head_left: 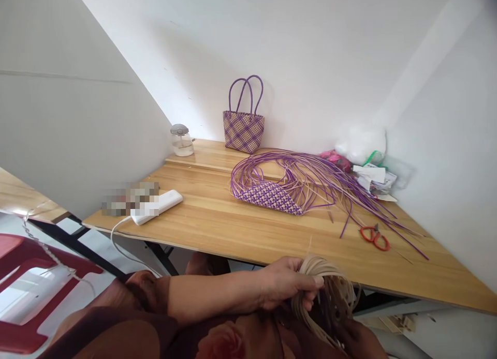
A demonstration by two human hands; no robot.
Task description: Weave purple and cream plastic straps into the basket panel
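Note:
Over my lap, just below the table's front edge, my left hand (285, 281) is closed around a coil of beige weaving strips (322, 268), its thumb lying across them. In shadow at the coil's lower right, my right hand (359, 338) is closed on the strips, its fingers partly hidden. A partly woven purple and beige piece (267, 197) lies on the table, long loose strips (330, 167) fanning out to the right. Behind it stands a finished woven handbag (244, 131) with two purple handles. Red-handled scissors (375, 237) rest near the strip ends.
A lidded clear jar (182, 141) stands at the back left of the wooden table (209, 235). A white power strip (157, 206) with a cable lies at the left, beside a blurred item (130, 197). Plastic bags and papers (370, 167) are piled at the right. A red stool (23, 292) is at the lower left.

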